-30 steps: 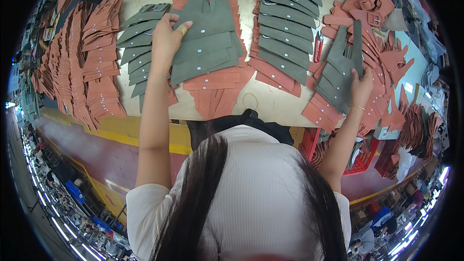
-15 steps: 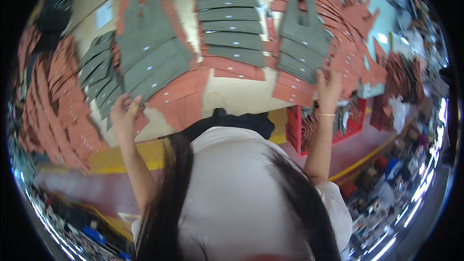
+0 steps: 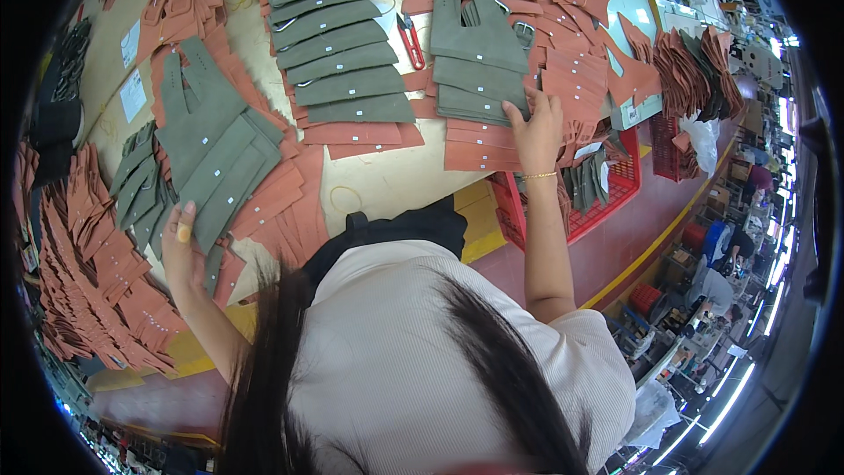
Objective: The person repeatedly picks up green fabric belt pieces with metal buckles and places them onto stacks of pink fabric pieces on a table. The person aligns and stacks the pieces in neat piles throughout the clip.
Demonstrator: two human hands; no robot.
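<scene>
My left hand [image 3: 180, 246], with a yellowish plaster on its thumb, is at the lower edge of a fanned pile of dark green cut panels [image 3: 233, 163]. Its thumb and fingers point up and are slightly apart. My right hand [image 3: 538, 132] touches the lower right corner of another pile of green panels [image 3: 479, 75], fingers spread around that corner. Small white labels dot the panels, and the top ones have strap-like ends. A column of overlapping green pieces [image 3: 338, 57] lies between the two piles. Orange-brown panels [image 3: 281, 189] spread beneath them.
Red-handled snips [image 3: 411, 42] lie beside the middle column. Orange-brown strips [image 3: 101, 255] heap at the far left, and smaller green pieces [image 3: 141, 171] sit beside the left pile. A red crate [image 3: 607, 202] holding pieces stands below the table's right edge. White sheets [image 3: 132, 97] lie at the upper left.
The view has shifted and turned, and the picture is sharper. My right hand stays at the right pile's corner; my left hand stays by the left pile's lower edge.
</scene>
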